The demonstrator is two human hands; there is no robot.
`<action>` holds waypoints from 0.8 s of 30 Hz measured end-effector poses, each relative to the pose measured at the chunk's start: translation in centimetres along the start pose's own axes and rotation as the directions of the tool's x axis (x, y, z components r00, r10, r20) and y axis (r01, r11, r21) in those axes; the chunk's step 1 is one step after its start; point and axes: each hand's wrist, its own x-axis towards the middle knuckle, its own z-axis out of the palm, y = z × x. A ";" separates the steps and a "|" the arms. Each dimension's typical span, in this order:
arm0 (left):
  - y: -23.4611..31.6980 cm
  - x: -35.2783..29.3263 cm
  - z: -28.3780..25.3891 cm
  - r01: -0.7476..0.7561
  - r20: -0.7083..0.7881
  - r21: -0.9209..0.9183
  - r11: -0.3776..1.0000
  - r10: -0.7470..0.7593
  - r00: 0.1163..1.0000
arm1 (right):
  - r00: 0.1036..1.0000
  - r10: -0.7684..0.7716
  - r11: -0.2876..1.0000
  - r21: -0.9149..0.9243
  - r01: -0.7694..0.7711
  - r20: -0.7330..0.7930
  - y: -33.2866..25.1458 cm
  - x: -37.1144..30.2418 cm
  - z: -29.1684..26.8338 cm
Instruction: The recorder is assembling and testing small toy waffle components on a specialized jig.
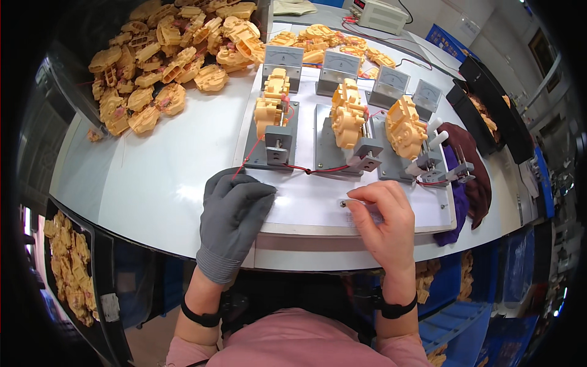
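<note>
My left hand (237,205), in a grey glove, is closed over the front of the white board (293,211), thumb and fingertips together. A thin red wire (249,156) runs down from the left fixture to the glove; whether the fingers grip it I cannot tell. My bare right hand (386,221) is curled, thumb and forefinger almost meeting, beside a small metal screw (343,203). Anything between those fingers is too small to make out. Beyond my hands, three grey fixtures hold yellow plastic housings: left (268,111), middle (347,119) and right (405,129).
Analog panel meters (339,66) stand behind the fixtures. More yellow housings (177,46) are heaped at the far left. A purple and brown cloth (468,177) lies at the right, near black bins (489,116). A power supply (380,15) sits at the back.
</note>
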 end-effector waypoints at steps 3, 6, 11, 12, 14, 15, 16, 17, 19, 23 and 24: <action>0.2 0.0 -0.1 0.024 0.026 -0.005 1.000 -0.024 0.999 | 1.000 -0.007 1.000 -0.003 0.007 -0.003 -0.1 0.0 0.0; 0.6 0.4 -0.1 0.049 0.038 0.006 0.999 -0.049 0.998 | 1.000 0.012 1.000 0.007 -0.012 -0.009 -0.2 0.0 0.1; 0.8 0.4 -0.1 0.029 0.005 0.050 0.998 -0.029 1.000 | 1.000 -0.018 1.000 0.015 0.018 -0.003 -0.3 -0.2 -0.1; 0.9 0.4 -0.1 0.037 -0.002 0.057 0.998 -0.037 0.999 | 1.000 -0.028 0.999 0.017 0.028 -0.004 -0.4 -0.3 -0.1; 0.5 0.3 0.0 0.019 -0.021 0.055 0.998 -0.018 1.000 | 1.000 0.000 0.994 0.113 0.003 -0.023 -0.8 -0.7 -0.1; 0.3 0.3 0.1 0.003 -0.020 0.050 0.999 -0.002 1.000 | 1.000 -0.008 0.993 0.114 0.011 -0.026 -1.1 -0.8 0.1; 0.2 0.2 0.1 -0.014 -0.018 0.047 0.999 0.015 1.000 | 0.998 -0.052 0.981 0.188 0.058 -0.037 -1.6 -0.9 0.6; 0.2 0.2 0.0 -0.019 -0.023 0.052 0.998 0.021 1.000 | 0.994 -0.095 0.960 0.260 0.105 -0.053 -2.2 -0.9 1.2; 0.2 0.4 -0.6 -0.069 0.029 0.062 0.996 0.068 0.997 | 0.993 -0.115 0.946 0.303 0.118 -0.027 -3.5 -0.5 1.9; -1.6 1.8 -3.2 0.269 0.190 -0.413 0.870 -0.207 0.960 | 0.999 -0.050 0.912 0.408 0.042 0.010 -5.0 1.4 4.3; -1.7 3.1 -4.2 0.233 0.145 -0.347 0.909 -0.193 0.970 | 0.998 -0.055 0.909 0.413 0.049 0.003 -5.1 1.8 4.9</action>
